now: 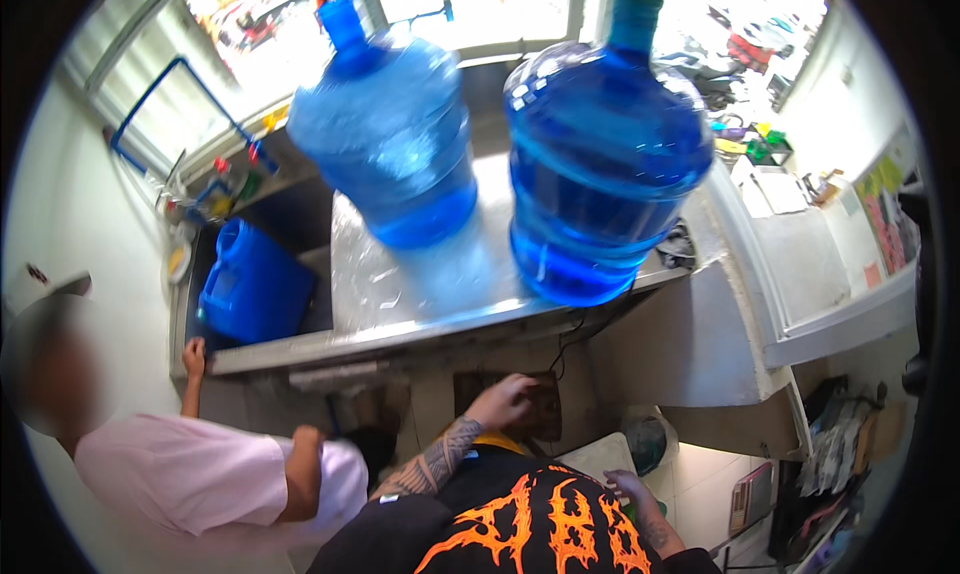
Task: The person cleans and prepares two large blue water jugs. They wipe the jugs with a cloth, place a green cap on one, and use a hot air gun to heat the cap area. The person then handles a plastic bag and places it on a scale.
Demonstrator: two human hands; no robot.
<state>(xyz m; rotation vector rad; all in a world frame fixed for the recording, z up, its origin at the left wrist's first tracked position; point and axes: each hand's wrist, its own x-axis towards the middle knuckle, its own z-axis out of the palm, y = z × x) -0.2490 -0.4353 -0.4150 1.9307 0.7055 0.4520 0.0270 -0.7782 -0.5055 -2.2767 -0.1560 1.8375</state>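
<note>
Two large blue plastic water jugs stand upright on a metal counter [442, 296] before me. The left jug [390, 138] is lighter and has a blue cap; the right jug [607, 169] looks darker and bears a blue-green cap. My left hand [504, 401], on a tattooed forearm, hovers in front of my body below the counter edge, fingers loosely bent and holding nothing. Low on the right, my right hand [628, 485] hangs beside my black shirt with its fingers apart; it touches neither jug.
In the sink basin at left lies a blue jerrycan [255, 285]. A person [180, 469] in a pink shirt stands at left, one hand on the sink's rim. Below the counter are a brown stool [544, 409] and a bin [649, 446]. A white shelf [802, 251] juts out at right.
</note>
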